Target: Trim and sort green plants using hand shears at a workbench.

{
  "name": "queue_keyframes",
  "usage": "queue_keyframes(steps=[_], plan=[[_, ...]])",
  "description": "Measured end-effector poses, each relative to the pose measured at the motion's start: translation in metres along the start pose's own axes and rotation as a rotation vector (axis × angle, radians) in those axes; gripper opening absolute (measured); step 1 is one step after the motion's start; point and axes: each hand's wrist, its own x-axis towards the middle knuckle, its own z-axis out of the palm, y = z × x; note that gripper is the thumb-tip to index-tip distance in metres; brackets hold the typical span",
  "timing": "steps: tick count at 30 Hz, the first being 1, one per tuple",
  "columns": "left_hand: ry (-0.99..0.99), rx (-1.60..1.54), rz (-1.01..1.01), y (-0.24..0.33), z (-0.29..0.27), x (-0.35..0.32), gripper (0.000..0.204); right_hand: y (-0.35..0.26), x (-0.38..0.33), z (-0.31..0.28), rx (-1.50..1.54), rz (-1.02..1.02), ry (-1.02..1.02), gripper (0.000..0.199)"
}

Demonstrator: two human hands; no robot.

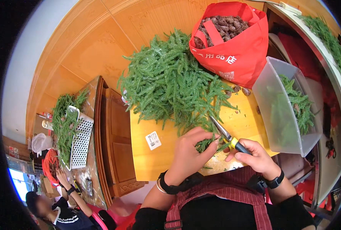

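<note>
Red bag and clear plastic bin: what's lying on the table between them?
In the head view, a few loose brown cones lie on the yellow table between the red bag and the clear bin.

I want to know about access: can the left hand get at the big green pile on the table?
Probably yes. The left hand holds a small sprig at the pile's near edge, and nothing lies between them. The right hand holds pliers off to the side.

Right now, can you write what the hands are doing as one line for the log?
left hand: holding green sprig | right hand: gripping pliers at sprig | behind: green pile, red bag of cones, clear bin
</note>
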Motion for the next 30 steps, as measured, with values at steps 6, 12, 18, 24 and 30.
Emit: queue_keyframes(steps=[6, 12, 18, 24, 30], plan=[[-0.022, -0.019, -0.016, 0.001, 0.003, 0.003, 0.012, 0.001, 0.001, -0.001, 0.102, 0.017, -0.024, 0.021], [-0.032, -0.024, -0.017, -0.001, 0.004, 0.004, 0.011, -0.001, 0.002, 0.000, 0.074, -0.026, 0.006, 0.020], [-0.060, -0.005, -0.029, -0.005, 0.006, 0.006, 0.011, 0.015, 0.001, -0.005, 0.015, -0.037, 0.068, 0.012], [-0.066, 0.008, -0.035, -0.017, 0.010, 0.006, 0.012, 0.013, -0.002, 0.002, 0.004, 0.081, 0.228, 0.012], [-0.032, -0.013, -0.062, -0.020, 0.003, 0.000, 0.013, 0.015, 0.001, -0.009, -0.638, -0.003, 0.500, 0.018]])
